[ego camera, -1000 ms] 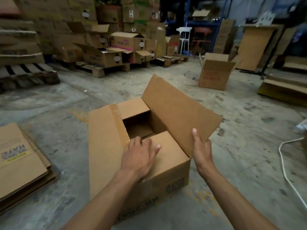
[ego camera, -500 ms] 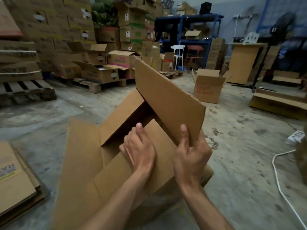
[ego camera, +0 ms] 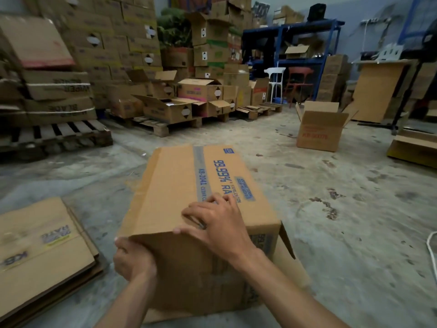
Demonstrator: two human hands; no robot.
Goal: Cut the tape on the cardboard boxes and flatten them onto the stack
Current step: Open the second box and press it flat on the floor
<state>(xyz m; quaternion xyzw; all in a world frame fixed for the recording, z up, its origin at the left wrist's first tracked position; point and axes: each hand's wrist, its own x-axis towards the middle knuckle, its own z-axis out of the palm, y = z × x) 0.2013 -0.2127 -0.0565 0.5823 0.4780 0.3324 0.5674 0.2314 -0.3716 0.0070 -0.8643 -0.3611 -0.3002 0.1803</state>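
Right hand (ego camera: 218, 223) presses curled fingers on the tape (ego camera: 199, 176) atop the cardboard box (ego camera: 170, 190) on the floor; left hand (ego camera: 132, 260) grips its near corner. Steadying there should keep cutting straight. Flattened stack (ego camera: 42, 252) lies just left.

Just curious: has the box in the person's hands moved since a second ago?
Yes. The box has been flipped over: its taped face is now up, flaps down on the floor.

Left hand (ego camera: 133, 260) gripping box (ego camera: 175, 185) corner, right hand (ego camera: 212, 221) on taped top
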